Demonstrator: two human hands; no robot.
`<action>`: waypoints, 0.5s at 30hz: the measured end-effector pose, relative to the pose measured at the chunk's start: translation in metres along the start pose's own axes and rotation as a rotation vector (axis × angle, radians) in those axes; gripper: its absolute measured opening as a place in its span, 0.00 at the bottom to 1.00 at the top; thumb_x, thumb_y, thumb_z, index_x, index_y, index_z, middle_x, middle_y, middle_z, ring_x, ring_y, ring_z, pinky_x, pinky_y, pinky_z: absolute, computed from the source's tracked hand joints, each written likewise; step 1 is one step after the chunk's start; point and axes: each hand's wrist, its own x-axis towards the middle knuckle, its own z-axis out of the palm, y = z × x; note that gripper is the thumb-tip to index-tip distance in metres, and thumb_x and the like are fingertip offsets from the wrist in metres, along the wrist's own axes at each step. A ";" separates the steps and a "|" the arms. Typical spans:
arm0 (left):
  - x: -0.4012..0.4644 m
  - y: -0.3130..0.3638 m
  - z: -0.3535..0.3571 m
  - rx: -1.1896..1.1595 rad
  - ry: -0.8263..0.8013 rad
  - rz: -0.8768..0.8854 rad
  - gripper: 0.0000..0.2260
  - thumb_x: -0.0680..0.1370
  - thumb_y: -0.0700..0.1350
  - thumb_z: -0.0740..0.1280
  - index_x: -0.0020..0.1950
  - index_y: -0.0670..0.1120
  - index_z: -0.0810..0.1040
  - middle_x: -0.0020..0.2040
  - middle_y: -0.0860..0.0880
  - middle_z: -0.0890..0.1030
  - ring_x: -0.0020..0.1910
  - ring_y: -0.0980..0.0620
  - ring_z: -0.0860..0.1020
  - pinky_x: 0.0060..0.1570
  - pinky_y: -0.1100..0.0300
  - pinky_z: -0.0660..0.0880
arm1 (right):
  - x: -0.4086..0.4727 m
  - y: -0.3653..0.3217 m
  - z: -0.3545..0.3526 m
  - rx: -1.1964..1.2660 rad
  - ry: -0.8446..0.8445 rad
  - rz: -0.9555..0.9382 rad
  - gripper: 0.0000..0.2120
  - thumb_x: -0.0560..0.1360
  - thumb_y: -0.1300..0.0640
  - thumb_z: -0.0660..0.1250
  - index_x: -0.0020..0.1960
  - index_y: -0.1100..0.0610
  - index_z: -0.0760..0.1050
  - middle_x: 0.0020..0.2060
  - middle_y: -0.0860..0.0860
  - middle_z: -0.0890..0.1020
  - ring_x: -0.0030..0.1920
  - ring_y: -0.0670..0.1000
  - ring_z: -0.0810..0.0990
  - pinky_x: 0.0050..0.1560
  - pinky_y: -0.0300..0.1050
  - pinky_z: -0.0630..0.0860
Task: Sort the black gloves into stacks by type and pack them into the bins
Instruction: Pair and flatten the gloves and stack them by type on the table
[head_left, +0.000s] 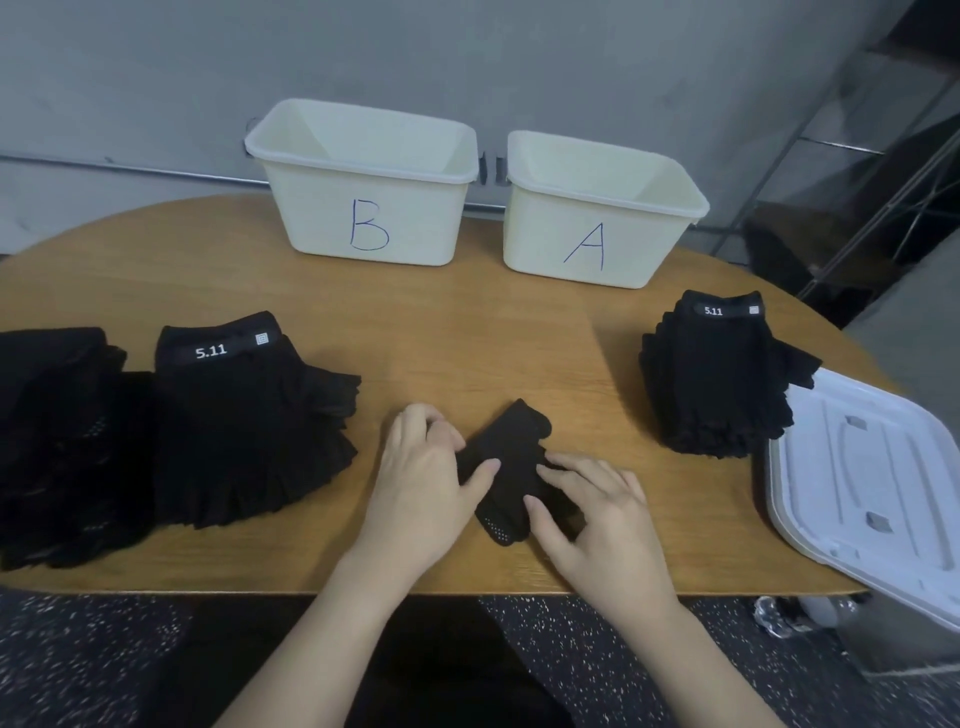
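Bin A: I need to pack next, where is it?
Bin A stands at the table's far edge, right of bin B, behind the right glove stack.

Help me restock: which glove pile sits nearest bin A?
The stack at the table's right, beside the white lid; the other two piles lie far left, nearer bin B.

We look down on a sorting station in a plain workroom, more storeroom than home: a rounded wooden table (467, 332) against a bare grey wall (467, 52), two cream bins (363, 208) hand-lettered B and A at its far edge, metal shelving (883, 156) beyond its right end, speckled dark flooring (104, 665) beneath its near edge.
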 end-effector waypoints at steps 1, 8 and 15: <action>0.001 -0.001 -0.002 -0.009 -0.017 0.007 0.17 0.78 0.61 0.69 0.56 0.48 0.79 0.60 0.55 0.68 0.65 0.56 0.66 0.66 0.62 0.65 | 0.000 -0.001 -0.002 0.001 0.015 -0.002 0.16 0.76 0.42 0.69 0.55 0.53 0.85 0.57 0.43 0.83 0.59 0.43 0.79 0.61 0.41 0.68; -0.002 -0.001 -0.010 -0.200 -0.080 0.039 0.11 0.74 0.60 0.74 0.43 0.60 0.73 0.53 0.62 0.79 0.59 0.60 0.74 0.65 0.54 0.72 | 0.017 -0.004 -0.032 0.201 -0.138 0.065 0.18 0.71 0.36 0.69 0.54 0.46 0.81 0.60 0.38 0.74 0.65 0.40 0.72 0.64 0.37 0.67; -0.018 0.014 -0.038 -0.672 -0.100 -0.064 0.08 0.75 0.44 0.78 0.44 0.52 0.80 0.40 0.55 0.86 0.41 0.56 0.85 0.44 0.48 0.82 | 0.072 -0.023 -0.066 0.132 -0.560 -0.123 0.21 0.74 0.46 0.75 0.66 0.39 0.76 0.76 0.30 0.59 0.79 0.34 0.43 0.78 0.45 0.46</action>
